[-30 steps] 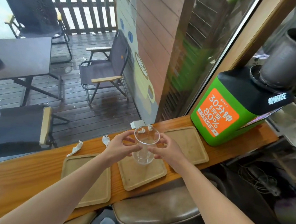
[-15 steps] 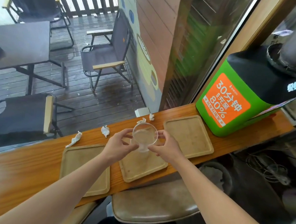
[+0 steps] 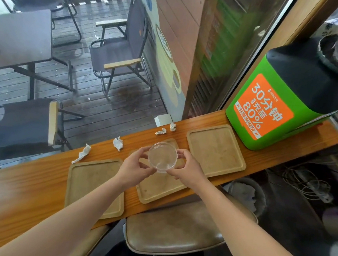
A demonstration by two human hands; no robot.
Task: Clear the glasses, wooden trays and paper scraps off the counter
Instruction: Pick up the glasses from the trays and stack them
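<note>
With the glass [image 3: 162,157] pinched at its rim between the fingers of the left hand [image 3: 134,166] and right hand [image 3: 188,171] above the middle tray [image 3: 153,190], keep it level and lift straight off the worktop [image 3: 23,196].

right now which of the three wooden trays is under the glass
The middle tray: both hands hold the glass over its far end. The left tray and the right tray, beside the green box, lie bare.
</note>
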